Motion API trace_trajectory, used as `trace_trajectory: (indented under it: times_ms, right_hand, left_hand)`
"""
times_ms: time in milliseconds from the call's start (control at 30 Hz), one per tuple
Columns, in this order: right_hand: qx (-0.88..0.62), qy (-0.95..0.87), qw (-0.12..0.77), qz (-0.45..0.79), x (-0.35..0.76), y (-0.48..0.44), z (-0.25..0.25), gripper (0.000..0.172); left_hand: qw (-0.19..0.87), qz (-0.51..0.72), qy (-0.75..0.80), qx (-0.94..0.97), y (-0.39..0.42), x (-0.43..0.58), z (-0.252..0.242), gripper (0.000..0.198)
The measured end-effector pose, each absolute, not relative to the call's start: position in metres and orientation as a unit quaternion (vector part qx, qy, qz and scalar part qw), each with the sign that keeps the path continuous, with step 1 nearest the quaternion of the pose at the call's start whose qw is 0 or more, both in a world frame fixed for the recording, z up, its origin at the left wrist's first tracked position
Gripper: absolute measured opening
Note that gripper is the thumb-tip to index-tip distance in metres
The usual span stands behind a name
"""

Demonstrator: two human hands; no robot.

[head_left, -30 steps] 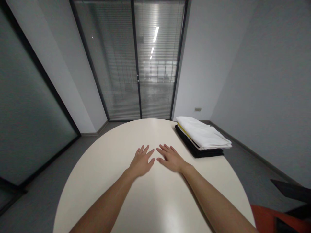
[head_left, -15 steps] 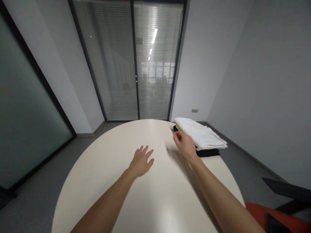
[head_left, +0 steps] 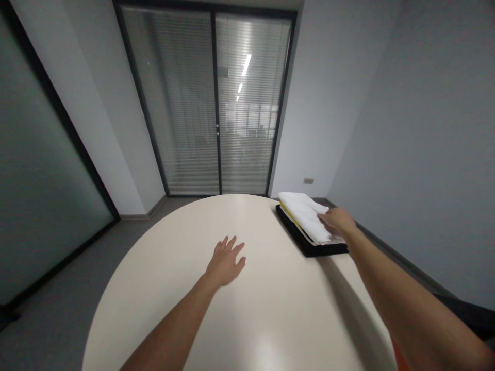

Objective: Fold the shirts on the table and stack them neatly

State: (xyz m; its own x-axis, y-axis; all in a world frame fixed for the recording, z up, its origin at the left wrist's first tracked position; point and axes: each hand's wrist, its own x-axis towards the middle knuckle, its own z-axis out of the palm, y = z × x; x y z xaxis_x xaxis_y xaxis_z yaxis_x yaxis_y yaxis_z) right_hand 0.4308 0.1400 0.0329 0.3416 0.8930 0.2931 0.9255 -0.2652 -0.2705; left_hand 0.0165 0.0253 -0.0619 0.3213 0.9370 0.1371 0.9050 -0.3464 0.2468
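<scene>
Grey walls (head_left: pixel 348 103) and glass doors with blinds (head_left: pixel 193 113) stand beyond the far edge of your round, cream tabletop (head_left: pixel 174 268); a frosted panel (head_left: pixel 46 180) is at the left. By the tabletop's far right edge lies a neat stack of folded fabric (head_left: pixel 304 222). Its top layer is a white cloth (head_left: pixel 299 206), a thin yellow layer (head_left: pixel 288 213) shows along its left side, and black fabric (head_left: pixel 325 251) forms the bottom. Your right hand (head_left: pixel 337 221) reaches over the tabletop's right side to the stack, with bent fingers against the right part of the white cloth; you cannot tell whether they pinch it. Your left hand (head_left: pixel 225 262) is palm down near the middle of the tabletop, holding nothing, its fingers and thumb spread wide, well apart from the stack. Beyond the lower right edge, part of a red seat (head_left: pixel 399 355) shows.
</scene>
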Motion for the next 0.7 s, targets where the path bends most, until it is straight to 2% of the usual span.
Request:
trace_trajectory:
  times_ms: [133,300,567,633,700]
  right_hand:
    - [-0.798,-0.586,0.143,-0.015,0.417,0.148,0.053,0.025]
    - [-0.770,-0.625,0.123,-0.016,0.396,0.156,0.114,0.023]
    - [-0.702,-0.662,0.181,-0.190,0.346,0.118,0.211,0.026]
    - [-0.670,-0.698,0.135,-0.212,0.325,0.100,0.231,0.026]
    - [-0.653,-0.733,0.071,-0.174,0.303,0.083,0.253,0.021]
  left_hand:
    - [0.055,0.131,0.566,0.812,0.025,0.016,-0.062,0.056]
    - [0.054,0.134,0.564,0.813,0.024,0.016,-0.062,0.055]
    - [0.052,0.141,0.561,0.814,0.027,0.015,-0.067,0.054]
    - [0.054,0.144,0.563,0.812,0.027,0.015,-0.068,0.054]
    - [0.057,0.150,0.562,0.811,0.027,0.014,-0.070,0.053]
